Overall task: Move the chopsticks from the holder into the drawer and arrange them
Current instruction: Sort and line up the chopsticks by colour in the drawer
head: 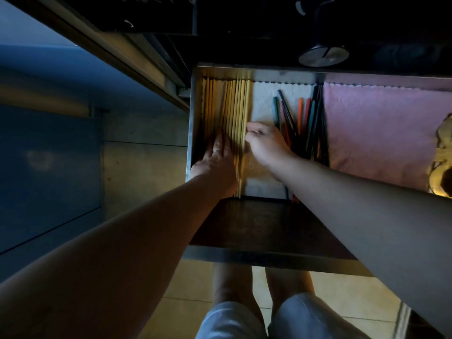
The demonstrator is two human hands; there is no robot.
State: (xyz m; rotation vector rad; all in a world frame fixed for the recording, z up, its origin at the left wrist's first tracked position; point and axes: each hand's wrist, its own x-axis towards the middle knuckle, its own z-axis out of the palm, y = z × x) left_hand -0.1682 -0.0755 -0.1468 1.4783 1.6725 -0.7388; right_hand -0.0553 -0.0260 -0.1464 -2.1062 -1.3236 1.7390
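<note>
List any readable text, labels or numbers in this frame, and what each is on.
No legible text anywhere in the head view.
The white marks on the dark surface above the drawer are blurred and unreadable.
No print is visible on the wooden chopsticks, coloured chopsticks, white cloth or pink cloth.

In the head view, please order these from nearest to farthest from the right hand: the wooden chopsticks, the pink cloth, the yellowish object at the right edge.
From the right hand:
1. wooden chopsticks, on its left, at its fingertips.
2. pink cloth, to its right.
3. yellowish object, far right edge.
</note>
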